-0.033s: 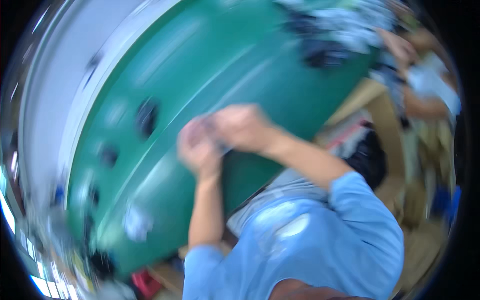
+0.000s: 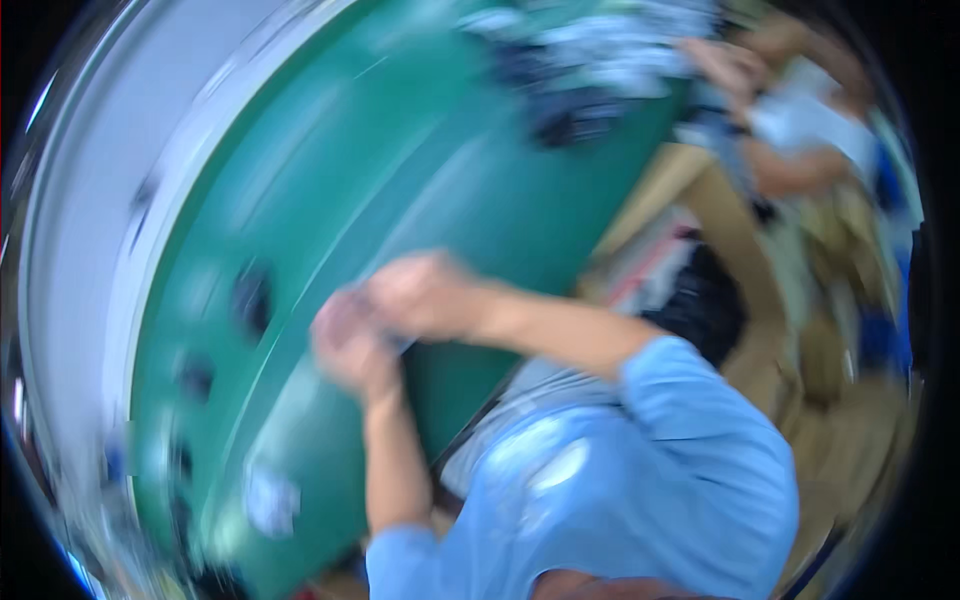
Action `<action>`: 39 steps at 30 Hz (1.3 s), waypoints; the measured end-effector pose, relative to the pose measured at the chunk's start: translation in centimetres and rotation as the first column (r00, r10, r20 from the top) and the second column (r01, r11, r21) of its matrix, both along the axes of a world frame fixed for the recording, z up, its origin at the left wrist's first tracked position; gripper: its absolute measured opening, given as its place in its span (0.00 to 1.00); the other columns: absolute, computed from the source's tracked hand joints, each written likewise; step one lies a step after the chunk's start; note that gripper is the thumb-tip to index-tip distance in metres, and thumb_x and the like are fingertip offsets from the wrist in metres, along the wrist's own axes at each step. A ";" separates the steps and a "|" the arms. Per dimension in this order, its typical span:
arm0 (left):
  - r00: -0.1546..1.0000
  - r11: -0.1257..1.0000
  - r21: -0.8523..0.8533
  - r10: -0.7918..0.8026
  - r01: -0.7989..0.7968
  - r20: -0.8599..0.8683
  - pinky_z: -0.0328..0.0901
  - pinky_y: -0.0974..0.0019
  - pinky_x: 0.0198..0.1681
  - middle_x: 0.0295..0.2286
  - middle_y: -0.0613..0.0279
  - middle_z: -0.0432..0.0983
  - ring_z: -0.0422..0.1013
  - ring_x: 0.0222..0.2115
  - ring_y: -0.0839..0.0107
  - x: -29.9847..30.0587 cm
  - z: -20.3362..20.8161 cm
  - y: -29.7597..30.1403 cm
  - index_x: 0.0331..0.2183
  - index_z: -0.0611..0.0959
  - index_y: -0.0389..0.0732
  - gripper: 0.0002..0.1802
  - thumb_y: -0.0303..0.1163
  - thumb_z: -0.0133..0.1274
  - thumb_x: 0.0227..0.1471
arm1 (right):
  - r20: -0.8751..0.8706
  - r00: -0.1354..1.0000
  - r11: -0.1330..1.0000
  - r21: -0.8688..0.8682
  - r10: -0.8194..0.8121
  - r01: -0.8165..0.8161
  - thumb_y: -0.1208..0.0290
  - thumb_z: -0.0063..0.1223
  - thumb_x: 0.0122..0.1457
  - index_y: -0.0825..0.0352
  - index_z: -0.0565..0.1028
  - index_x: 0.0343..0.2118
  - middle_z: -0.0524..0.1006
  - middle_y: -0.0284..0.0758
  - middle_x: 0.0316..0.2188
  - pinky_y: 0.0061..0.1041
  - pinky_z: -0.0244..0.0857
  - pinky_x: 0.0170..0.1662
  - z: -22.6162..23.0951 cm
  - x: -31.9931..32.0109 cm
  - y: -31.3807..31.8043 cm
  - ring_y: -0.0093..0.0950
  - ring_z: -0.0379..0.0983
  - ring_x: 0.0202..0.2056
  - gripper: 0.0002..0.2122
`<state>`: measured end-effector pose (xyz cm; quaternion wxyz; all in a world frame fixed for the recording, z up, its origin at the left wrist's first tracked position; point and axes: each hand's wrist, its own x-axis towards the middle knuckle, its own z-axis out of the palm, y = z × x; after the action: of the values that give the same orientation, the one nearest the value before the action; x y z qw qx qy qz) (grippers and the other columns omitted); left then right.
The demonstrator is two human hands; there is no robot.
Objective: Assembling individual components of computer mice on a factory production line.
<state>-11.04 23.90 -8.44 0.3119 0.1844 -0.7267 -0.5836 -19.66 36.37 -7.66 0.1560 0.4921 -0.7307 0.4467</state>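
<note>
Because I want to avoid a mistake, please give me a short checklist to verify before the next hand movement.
1. Left hand and right hand in view: ok, close together over the green table.
2. Co-worker's hand apart from them: ok, at upper right, beside a pile of light and dark items.
3. What the hands hold, if anything: cannot tell.
4. Firm grip: cannot tell.
5. Sharp picture: not ok, the hands are blurred.

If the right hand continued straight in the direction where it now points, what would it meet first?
Most likely the left hand, just ahead of the right hand; motion blur hides whether the two touch.
</note>
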 end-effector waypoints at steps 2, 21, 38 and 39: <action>0.983 0.994 -0.005 0.112 -0.113 0.144 0.71 0.63 0.43 0.37 0.55 0.80 0.75 0.37 0.67 0.2 0.9 0.4 0.42 0.81 0.32 0.16 0.37 0.51 0.65 | 0.201 0.980 0.998 -0.067 0.019 -0.005 0.63 0.51 0.59 0.63 0.76 0.24 0.75 0.40 0.22 0.41 0.69 0.30 -1.7 0.7 -1.2 0.43 0.74 0.26 0.11; 0.982 0.989 0.043 -0.145 0.141 0.121 0.72 0.64 0.44 0.42 0.49 0.78 0.75 0.41 0.65 -2.0 0.7 -0.2 0.48 0.76 0.26 0.22 0.39 0.49 0.66 | 0.143 0.988 0.997 0.061 -0.057 0.049 0.63 0.57 0.51 0.71 0.78 0.23 0.79 0.46 0.22 0.44 0.72 0.31 0.1 -0.9 1.2 0.47 0.78 0.26 0.13; 0.928 0.524 0.767 -0.231 0.371 -0.292 0.66 0.53 0.55 0.50 0.51 0.69 0.67 0.53 0.57 -1.5 2.5 1.7 0.56 0.65 0.39 0.27 0.49 0.43 0.67 | 0.116 0.981 0.966 -0.193 -0.153 0.174 0.61 0.62 0.55 0.58 0.82 0.46 0.79 0.33 0.34 0.34 0.72 0.39 1.1 1.0 1.6 0.35 0.76 0.36 0.16; 0.959 0.567 0.774 -0.175 0.282 -0.221 0.65 0.51 0.55 0.51 0.49 0.69 0.67 0.53 0.55 -0.9 3.5 2.3 0.57 0.66 0.38 0.29 0.50 0.43 0.67 | 0.048 0.999 0.980 -0.196 0.000 0.010 0.61 0.63 0.54 0.56 0.82 0.46 0.79 0.32 0.36 0.32 0.73 0.41 1.6 1.7 1.9 0.35 0.77 0.37 0.16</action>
<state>-11.94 26.16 -4.97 0.1608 0.1735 -0.3863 -0.8915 -17.96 38.29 -6.09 0.1875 0.4617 -0.6877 0.5279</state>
